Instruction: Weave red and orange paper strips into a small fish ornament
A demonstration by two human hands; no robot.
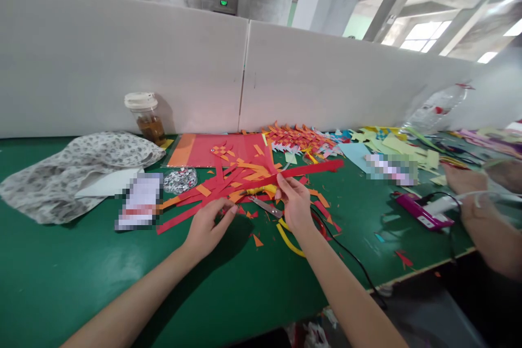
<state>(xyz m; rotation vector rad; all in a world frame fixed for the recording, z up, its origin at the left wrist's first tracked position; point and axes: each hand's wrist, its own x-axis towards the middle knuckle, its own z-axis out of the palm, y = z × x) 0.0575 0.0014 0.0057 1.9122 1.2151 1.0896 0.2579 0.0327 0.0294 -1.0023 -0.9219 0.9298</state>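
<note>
My right hand (294,202) pinches a long red paper strip (320,167) between thumb and fingers, over the middle of the green table. The strip slants from upper right down to the left. My left hand (210,225) is to the left, fingers curled with the thumb near the fingertips; whether anything small is between them is hidden. Beyond and between the hands lies a pile of red and orange paper strips (240,174). Scissors (267,207) lie beside my right hand, their handles partly covered. A yellow-handled tool (263,189) is just beyond them.
At the left are a patterned cloth (81,174), a lidded cup (147,119) and a bag of small round pieces (180,180). Folded paper fish (297,138) lie by the partition. At right are a purple device (424,211), a cable and a person's arms (489,223).
</note>
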